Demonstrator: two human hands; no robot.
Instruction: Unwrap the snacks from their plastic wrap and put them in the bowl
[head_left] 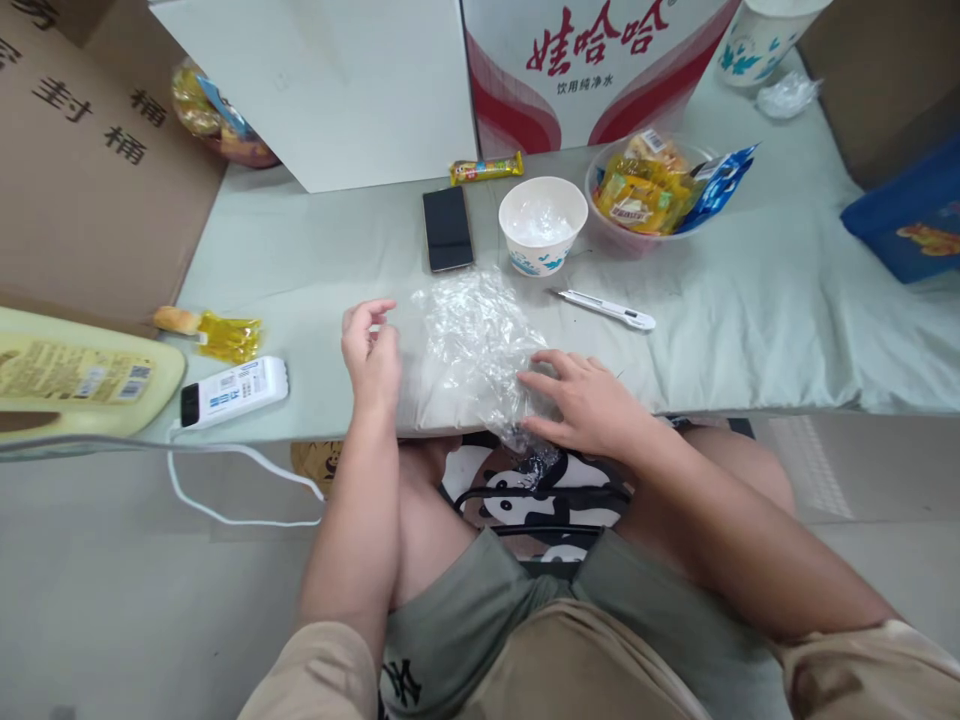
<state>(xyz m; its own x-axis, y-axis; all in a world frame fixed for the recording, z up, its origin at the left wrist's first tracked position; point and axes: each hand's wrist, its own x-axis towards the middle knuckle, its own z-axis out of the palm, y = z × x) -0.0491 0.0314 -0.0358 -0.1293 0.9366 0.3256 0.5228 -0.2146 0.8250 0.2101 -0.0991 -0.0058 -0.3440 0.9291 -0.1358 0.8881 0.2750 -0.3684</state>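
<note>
A crumpled sheet of clear plastic film (472, 340) lies on the cloth-covered surface, one end hanging over the front edge. My right hand (581, 405) rests at its right side, fingers spread and fingertips touching the film. To the left of the film, my left hand (371, 345) is raised with loosely bent fingers, holding nothing visible. Behind the film stand a paper cup (541, 255) with clear plastic inside and a dark-screened phone (448, 230). A white utility knife (607, 308) with its blade tip showing lies right of the film.
A plastic bowl (637, 240) of snack packets and a yellow snack stick (486, 168) sit before the boxes (585, 90). At left are a white power strip (236, 393), a yellow wrapper (231, 338) and a yellow jug (161, 375). Another paper cup (765, 40) stands back right.
</note>
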